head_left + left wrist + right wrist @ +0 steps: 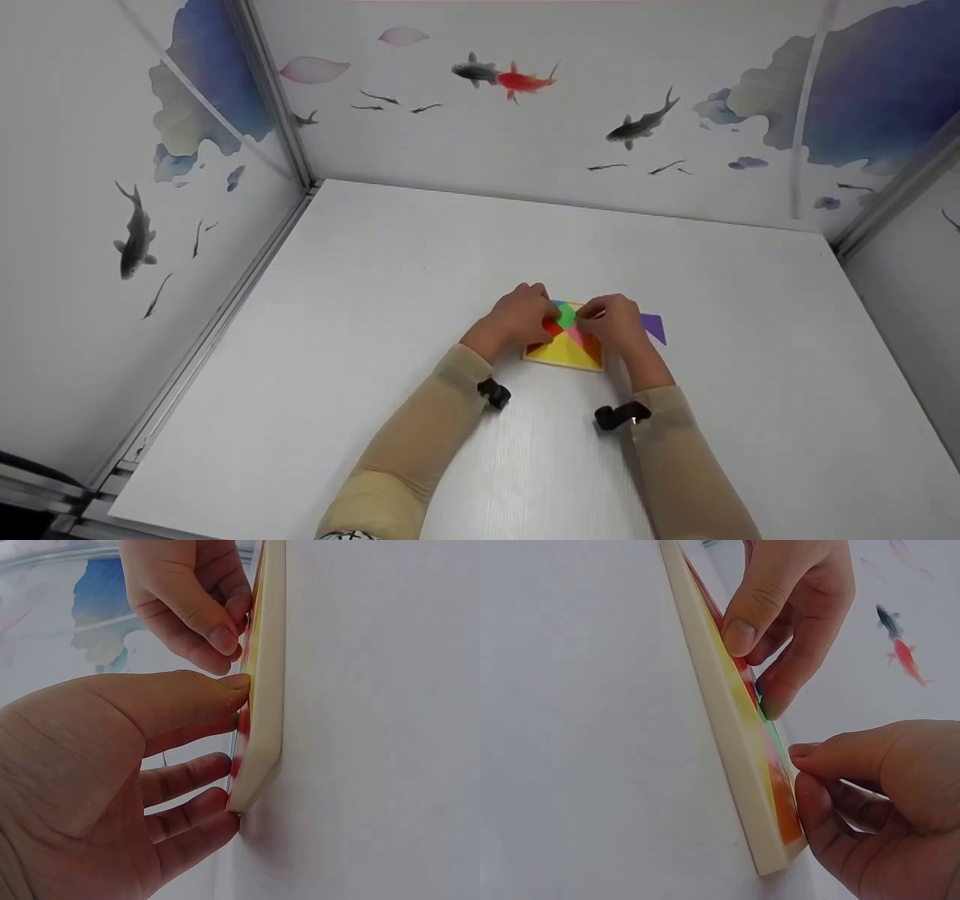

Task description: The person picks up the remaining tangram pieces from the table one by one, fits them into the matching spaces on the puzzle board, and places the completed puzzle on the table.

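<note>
A tangram tray [562, 367] with a pale wooden rim lies flat on the table between both hands. Inside it I see a yellow triangle [564, 349], a green piece [566, 318], a pink piece [575, 337], an orange piece [593, 348] and some red. My left hand [516, 319] covers the tray's left side; its thumb and fingertips rest on the pieces and the rim, as the left wrist view shows. From the right, my right hand [616, 324] reaches in, thumb and index fingertips [814, 799] close together at the pieces. No piece shows between them.
A purple tangram piece [654, 328] lies outside the tray, just right of my right hand. The white table [405, 247] is bordered by panels [525, 142] printed with fish and leaves at the back and sides. Black wrist straps [493, 394] sit on both sleeves.
</note>
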A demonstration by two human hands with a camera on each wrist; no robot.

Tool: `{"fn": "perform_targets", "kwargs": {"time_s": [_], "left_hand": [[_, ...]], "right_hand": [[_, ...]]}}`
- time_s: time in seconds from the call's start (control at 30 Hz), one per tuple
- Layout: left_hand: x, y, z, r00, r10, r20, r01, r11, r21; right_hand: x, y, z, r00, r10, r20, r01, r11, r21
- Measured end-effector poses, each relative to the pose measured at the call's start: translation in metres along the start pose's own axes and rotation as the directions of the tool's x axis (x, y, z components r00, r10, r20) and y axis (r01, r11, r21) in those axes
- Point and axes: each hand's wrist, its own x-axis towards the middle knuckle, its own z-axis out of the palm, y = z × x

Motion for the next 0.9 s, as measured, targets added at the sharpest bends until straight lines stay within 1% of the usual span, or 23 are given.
{"fn": "perform_targets", "kwargs": {"time_s": [0.23, 0.43, 0.5, 0.67, 0.73, 0.8, 0.9], "left_hand": [[0.0, -0.001, 0.0, 1.0, 0.009, 0.006, -0.009, 1.0, 0.009], [0.001, -0.001, 0.001, 1.0, 0.002, 0.009, -0.002, 1.0, -0.002], [0.001, -0.001, 0.001, 1.0, 0.0, 0.007, 0.0, 1.0, -0.005], [0.002, -0.001, 0.002, 1.0, -0.007, 0.004, 0.007, 1.0, 0.001], [0.002, 0.0, 0.002, 1.0, -0.014, 0.009, 0.014, 1.0, -0.001], [0.002, 0.001, 0.002, 1.0, -0.021, 0.015, 0.021, 1.0, -0.003], [0.003, 0.002, 0.001, 0.999, -0.027, 0.02, 0.027, 1.0, 0.0]], "right_hand": [[0.001, 0.0, -0.002, 1.0, 0.028, -0.005, -0.028, 0.998, 0.047], [0.0, 0.002, -0.007, 0.998, 0.036, -0.046, -0.034, 0.998, 0.052], [-0.001, 0.003, -0.01, 0.998, 0.025, -0.066, -0.022, 0.999, 0.042], [-0.002, 0.006, -0.017, 0.995, 0.026, -0.094, -0.024, 0.999, 0.024], [-0.002, 0.007, -0.019, 0.994, 0.039, -0.098, -0.035, 0.999, 0.041], [-0.003, 0.009, -0.021, 0.994, 0.036, -0.106, -0.03, 0.998, 0.063], [-0.004, 0.01, -0.024, 0.99, 0.04, -0.133, -0.031, 0.997, 0.073]]}}
